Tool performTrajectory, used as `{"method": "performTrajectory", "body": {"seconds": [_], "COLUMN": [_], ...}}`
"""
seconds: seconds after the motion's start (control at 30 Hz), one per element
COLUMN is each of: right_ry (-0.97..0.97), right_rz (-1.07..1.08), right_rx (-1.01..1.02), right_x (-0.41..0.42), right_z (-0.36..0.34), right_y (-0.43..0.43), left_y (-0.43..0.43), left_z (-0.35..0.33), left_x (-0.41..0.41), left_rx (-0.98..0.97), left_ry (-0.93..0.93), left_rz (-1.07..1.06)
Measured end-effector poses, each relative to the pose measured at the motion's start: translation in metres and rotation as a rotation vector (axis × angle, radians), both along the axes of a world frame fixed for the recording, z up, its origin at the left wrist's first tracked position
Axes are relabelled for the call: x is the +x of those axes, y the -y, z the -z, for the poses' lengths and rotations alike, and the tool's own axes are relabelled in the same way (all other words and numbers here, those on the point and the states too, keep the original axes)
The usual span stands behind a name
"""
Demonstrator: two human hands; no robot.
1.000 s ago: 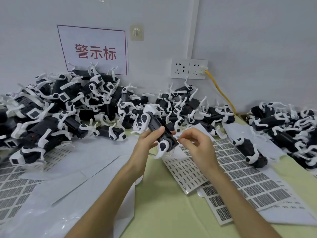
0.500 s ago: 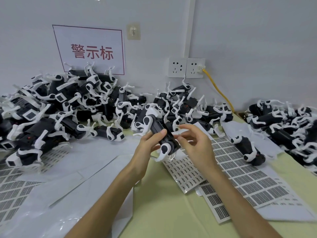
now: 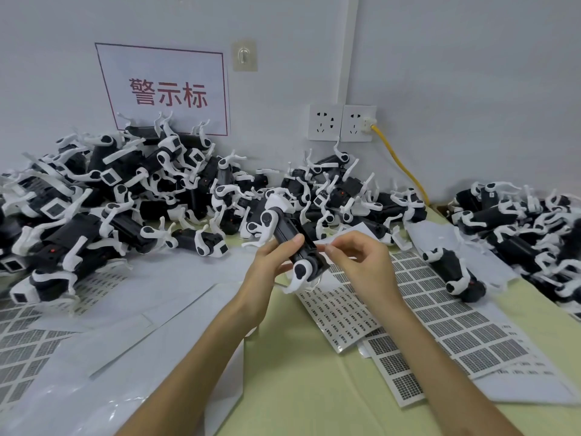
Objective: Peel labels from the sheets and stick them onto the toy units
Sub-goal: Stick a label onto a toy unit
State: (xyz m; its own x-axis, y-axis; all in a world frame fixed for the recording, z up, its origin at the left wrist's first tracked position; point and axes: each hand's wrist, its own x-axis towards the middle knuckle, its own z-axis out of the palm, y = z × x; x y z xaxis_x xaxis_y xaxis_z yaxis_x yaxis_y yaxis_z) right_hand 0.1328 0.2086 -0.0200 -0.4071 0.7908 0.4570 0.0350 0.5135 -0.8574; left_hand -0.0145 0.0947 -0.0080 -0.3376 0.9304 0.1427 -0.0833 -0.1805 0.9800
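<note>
While left hand (image 3: 267, 262) grips tilted toy unit (image 3: 287, 229), right hand (image 3: 364, 262) fingers (image 3: 341, 244) pinched beside it, contents unclear.

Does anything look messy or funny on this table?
Yes. The toy units lie in a tangled heap by the wall, legs sticking every way, and one lone toy lies among crooked, overlapping label sheets.

One left hand (image 3: 267, 269), one right hand (image 3: 361, 262). Toy units (image 3: 125, 228): dozens, uncounted. Two wall sockets (image 3: 325, 122). One sign (image 3: 163, 89). One yellow cable (image 3: 399, 165).
</note>
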Motion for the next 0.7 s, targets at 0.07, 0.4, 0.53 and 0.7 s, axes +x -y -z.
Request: {"method": "performTrajectory", "body": {"seconds": [0.07, 0.4, 0.53, 0.7], "right_ry": [0.045, -0.058, -0.028, -0.064], "right_rz": [0.015, -0.218, -0.294, -0.289], "right_rx": [0.041, -0.145, -0.185, -0.188], "right_x": [-0.001, 0.001, -0.001, -0.003], "right_z": [0.0, -0.01, -0.009, -0.008], "right_y": [0.003, 0.018, 0.022, 0.022], "left_y": [-0.002, -0.004, -0.003, -0.002], "left_z": [0.0, 0.001, -0.001, -0.001], "left_x": [0.0, -0.008, 0.0, 0.001], "left_rx": [-0.003, 0.012, 0.01, -0.026], "left_ry": [0.012, 0.209, 0.232, 0.158], "left_rz": [-0.046, -0.148, -0.109, -0.121]}}
